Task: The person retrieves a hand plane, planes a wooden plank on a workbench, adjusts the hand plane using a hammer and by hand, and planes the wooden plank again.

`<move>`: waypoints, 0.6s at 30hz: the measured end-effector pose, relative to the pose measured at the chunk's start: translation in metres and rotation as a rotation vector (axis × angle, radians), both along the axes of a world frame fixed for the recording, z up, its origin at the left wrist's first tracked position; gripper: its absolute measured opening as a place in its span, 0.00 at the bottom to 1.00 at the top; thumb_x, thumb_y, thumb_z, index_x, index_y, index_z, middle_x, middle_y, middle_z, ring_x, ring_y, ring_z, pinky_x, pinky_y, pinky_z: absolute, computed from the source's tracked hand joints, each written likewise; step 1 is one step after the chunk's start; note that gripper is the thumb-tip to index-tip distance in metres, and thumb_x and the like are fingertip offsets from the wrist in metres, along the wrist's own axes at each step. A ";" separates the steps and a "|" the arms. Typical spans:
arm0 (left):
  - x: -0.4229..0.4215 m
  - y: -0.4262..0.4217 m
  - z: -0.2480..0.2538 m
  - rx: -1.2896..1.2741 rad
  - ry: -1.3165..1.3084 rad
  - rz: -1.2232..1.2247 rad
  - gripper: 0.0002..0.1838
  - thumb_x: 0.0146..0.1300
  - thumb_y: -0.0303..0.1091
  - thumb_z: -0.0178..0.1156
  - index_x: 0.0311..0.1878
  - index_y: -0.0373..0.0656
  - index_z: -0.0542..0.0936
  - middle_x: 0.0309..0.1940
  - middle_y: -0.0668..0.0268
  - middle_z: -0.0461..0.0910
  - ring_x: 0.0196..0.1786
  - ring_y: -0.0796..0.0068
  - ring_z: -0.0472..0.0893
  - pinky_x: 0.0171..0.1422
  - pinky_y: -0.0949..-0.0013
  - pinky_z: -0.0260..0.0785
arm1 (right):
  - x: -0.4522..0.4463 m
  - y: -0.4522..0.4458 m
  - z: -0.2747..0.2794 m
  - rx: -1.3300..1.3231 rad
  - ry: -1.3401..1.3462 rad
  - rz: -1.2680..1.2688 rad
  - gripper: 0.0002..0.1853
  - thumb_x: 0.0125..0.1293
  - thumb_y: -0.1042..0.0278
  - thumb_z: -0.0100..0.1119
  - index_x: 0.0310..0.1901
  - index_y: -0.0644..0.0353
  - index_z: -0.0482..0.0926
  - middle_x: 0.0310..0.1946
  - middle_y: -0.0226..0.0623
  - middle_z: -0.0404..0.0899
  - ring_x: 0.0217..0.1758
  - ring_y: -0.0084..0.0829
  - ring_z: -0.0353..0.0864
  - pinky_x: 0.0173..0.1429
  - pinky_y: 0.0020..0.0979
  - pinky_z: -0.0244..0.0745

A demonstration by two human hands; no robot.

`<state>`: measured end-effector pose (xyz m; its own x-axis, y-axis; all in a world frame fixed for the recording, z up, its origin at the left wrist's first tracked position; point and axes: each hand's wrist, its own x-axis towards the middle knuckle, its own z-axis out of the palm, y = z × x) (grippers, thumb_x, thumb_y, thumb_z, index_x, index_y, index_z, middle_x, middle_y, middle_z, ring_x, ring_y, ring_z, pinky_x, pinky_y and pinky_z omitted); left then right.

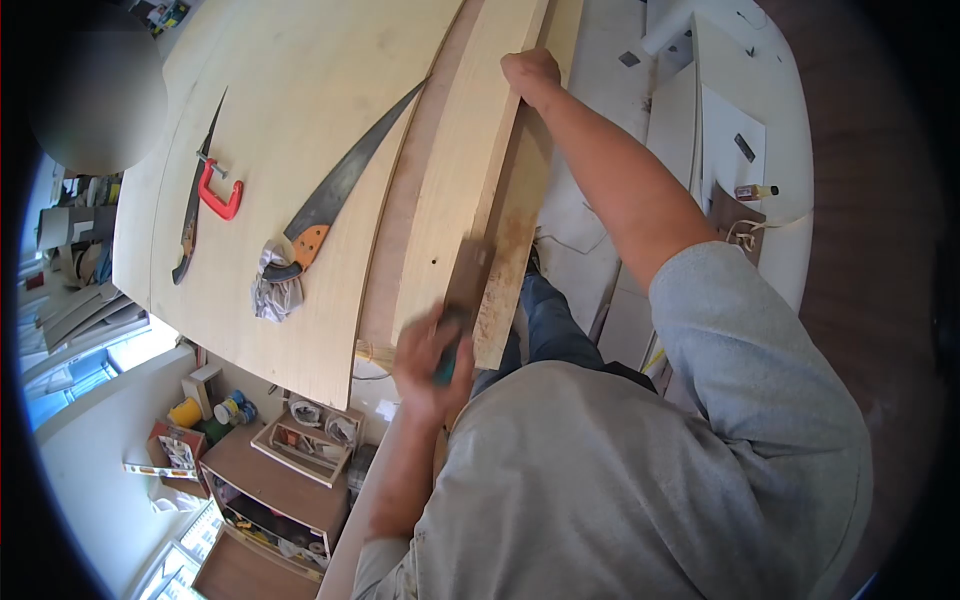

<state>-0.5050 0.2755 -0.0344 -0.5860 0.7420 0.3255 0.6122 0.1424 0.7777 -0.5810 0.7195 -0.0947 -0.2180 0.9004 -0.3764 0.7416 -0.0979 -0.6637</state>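
My left hand (430, 360) is closed around a tool (472, 275) with a dark, flat part and a teal handle, smeared by motion. This tool lies along the near end of a long pale wooden board (445, 190). Farther up, my right hand (530, 75) has its fingers wrapped over the board's right edge. The board lies on a wide plywood surface (330, 60). Left of it are a handsaw (350, 170) with an orange and black handle, its grip over a crumpled pale cloth or bag (275, 295), a red clamp (220, 195) and a second, narrow saw (200, 185).
A brown cabinet (285, 475) with a wooden tray (305, 440) on top stands at the lower left. On the right, a white surface (775, 95) holds a small bottle (756, 191) and a dark object (744, 147). A cable lies on the floor.
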 end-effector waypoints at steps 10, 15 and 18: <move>-0.033 0.079 -0.012 0.063 -0.017 -0.050 0.11 0.53 0.29 0.72 0.41 0.41 0.86 0.49 0.46 0.86 0.51 0.49 0.85 0.58 0.55 0.77 | 0.001 0.009 -0.010 -0.017 0.012 0.005 0.19 0.58 0.62 0.63 0.46 0.66 0.85 0.48 0.53 0.87 0.54 0.48 0.87 0.59 0.38 0.83; 0.003 -0.021 0.007 -0.048 -0.024 -0.099 0.10 0.53 0.25 0.72 0.40 0.35 0.86 0.51 0.42 0.84 0.56 0.42 0.84 0.63 0.48 0.75 | 0.000 0.006 -0.016 0.154 -0.003 0.009 0.17 0.57 0.63 0.59 0.39 0.71 0.84 0.38 0.53 0.88 0.42 0.47 0.90 0.47 0.40 0.85; -0.013 0.023 -0.005 -0.002 0.032 -0.083 0.09 0.53 0.26 0.72 0.39 0.37 0.86 0.49 0.44 0.86 0.54 0.42 0.84 0.64 0.49 0.75 | 0.002 0.009 -0.015 0.055 0.036 0.015 0.18 0.57 0.63 0.59 0.41 0.71 0.84 0.40 0.54 0.88 0.43 0.48 0.90 0.48 0.39 0.85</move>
<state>-0.5185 0.2980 -0.0389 -0.5120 0.7880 0.3420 0.6467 0.0915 0.7573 -0.5793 0.7288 -0.1095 -0.2441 0.9161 -0.3180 0.7182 -0.0496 -0.6941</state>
